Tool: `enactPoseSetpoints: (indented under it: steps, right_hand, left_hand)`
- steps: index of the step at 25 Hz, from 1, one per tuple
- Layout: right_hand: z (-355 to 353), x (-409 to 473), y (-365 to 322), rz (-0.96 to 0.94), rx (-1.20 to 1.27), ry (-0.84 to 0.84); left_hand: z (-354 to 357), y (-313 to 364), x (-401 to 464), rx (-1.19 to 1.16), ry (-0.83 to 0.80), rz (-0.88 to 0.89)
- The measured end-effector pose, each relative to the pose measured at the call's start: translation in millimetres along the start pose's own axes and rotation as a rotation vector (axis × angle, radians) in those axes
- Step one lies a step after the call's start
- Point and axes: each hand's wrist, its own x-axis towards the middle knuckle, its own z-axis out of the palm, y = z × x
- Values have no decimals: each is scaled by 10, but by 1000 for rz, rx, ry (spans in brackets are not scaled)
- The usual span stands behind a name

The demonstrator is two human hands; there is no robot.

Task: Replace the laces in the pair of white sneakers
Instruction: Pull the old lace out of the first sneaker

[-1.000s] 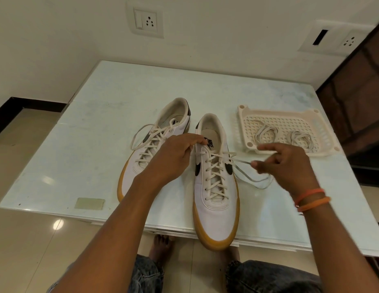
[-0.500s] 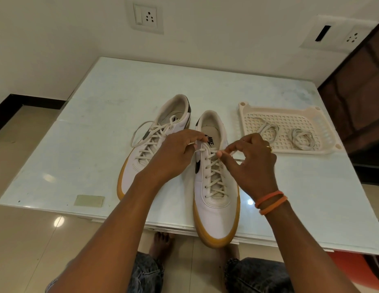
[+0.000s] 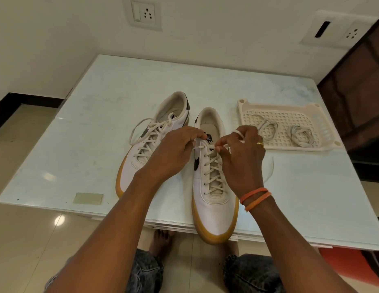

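A pale glass-topped table stands against a cream wall.

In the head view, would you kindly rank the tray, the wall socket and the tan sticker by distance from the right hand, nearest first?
From the right hand:
1. Tray, just beside it on the right.
2. Tan sticker, near the table's front left edge.
3. Wall socket, up on the wall behind.
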Motion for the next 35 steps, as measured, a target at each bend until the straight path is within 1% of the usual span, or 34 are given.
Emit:
enactPoseSetpoints:
  steps: [1, 3, 4, 5, 7, 8, 9, 11, 12, 13, 14, 15, 16, 17, 18, 19, 20, 21, 22, 23, 25, 26, 28, 29, 30, 31, 32, 33, 34, 35]
  right_hand:
    - [-19, 4, -10, 26, -14, 14]
    - [-113, 40, 65, 156, -15, -3]
    - [-186, 64, 124, 234, 2, -59]
    - [-237, 91, 194, 295, 44, -152]
    - [-284, 137, 284, 339, 201, -328]
    - [-277, 151, 317, 334, 251, -348]
    - [-277, 167, 376, 340, 257, -306]
    - [-427, 215, 539, 367, 170, -243]
    - [-546, 244, 639, 389, 123, -285]
    - [-657, 257, 745, 432, 92, -385]
    - [-740, 249, 844, 480, 53, -534]
    - [-768, 219, 885, 522, -3, -679]
    - [-751, 188, 880, 525, -69, -756]
    - [-678, 167, 866, 495, -117, -732]
    - [-592, 161, 822, 415, -124, -604]
    - [-519, 169, 737, 310, -76, -424]
    - [-465, 184, 622, 197, 24, -273]
    - [-418, 191, 488, 127, 145, -201]
    - [-371, 181, 359, 119, 232, -216]
    - [-315, 151, 255, 151, 265, -265]
    - [-192, 67, 180, 209, 240, -355]
    - [-158, 46, 195, 224, 231, -367]
    - [-141, 27, 243, 231, 259, -360]
    - [-143, 21, 239, 223, 276, -352]
    - [-147, 16, 216, 206, 275, -345]
    - [-150, 7, 187, 188, 257, -337]
    - [-146, -6, 160, 172, 222, -322]
    - [-145, -18, 133, 167, 181, -302]
    - [-145, -28, 117, 176, 146, -282]
    - [-144, -32, 110, 192, 129, -267]
  left_hand:
    - [-15, -8, -2, 24, -1, -6]
    - [-37, -11, -5, 52, 6, -24]
    - [-39, 0, -11, 59, 2, -26]
    - [-34, 12, -17, 62, -12, -23]
    - [-24, 28, -21, 54, -40, -11]
    - [-23, 28, -23, 52, -35, -16]
    - [-31, 22, -23, 53, -17, -34]
    - [-51, 18, -27, 33, 31, -88]
    - [-60, 39, -29, 3, 52, -107]
    - [-52, 75, -33, -37, 54, -118]
    - [-27, 128, -35, -57, 38, -108]
    - [20, 184, -41, -37, 13, -86]
    - [71, 240, -53, 7, -16, -70]
    - [119, 285, -66, 50, -45, -80]
    - [152, 316, -81, 76, -63, -105]
    - [184, 325, -88, 84, -63, -127]
    - [209, 327, -90, 77, -41, -142]
    - [231, 327, -87, 52, -10, -158]
    - [248, 334, -75, 14, 20, -174]
    - [253, 359, -59, -25, 47, -191]
    - [219, 415, -34, -142, 62, -263]
    - [179, 424, -23, -286, 47, -326]
    - [63, 422, -16, -748, 23, -447]
    - [17, 413, -11, -900, 22, -495]
    - [-8, 401, -9, -942, 25, -515]
    - [-16, 402, -6, -833, 44, -502]
    - [-5, 404, -5, -615, 88, -449]
    - [16, 400, -9, -378, 154, -362]
    - [42, 386, -18, -202, 207, -265]
    - [68, 378, -35, -92, 207, -186]
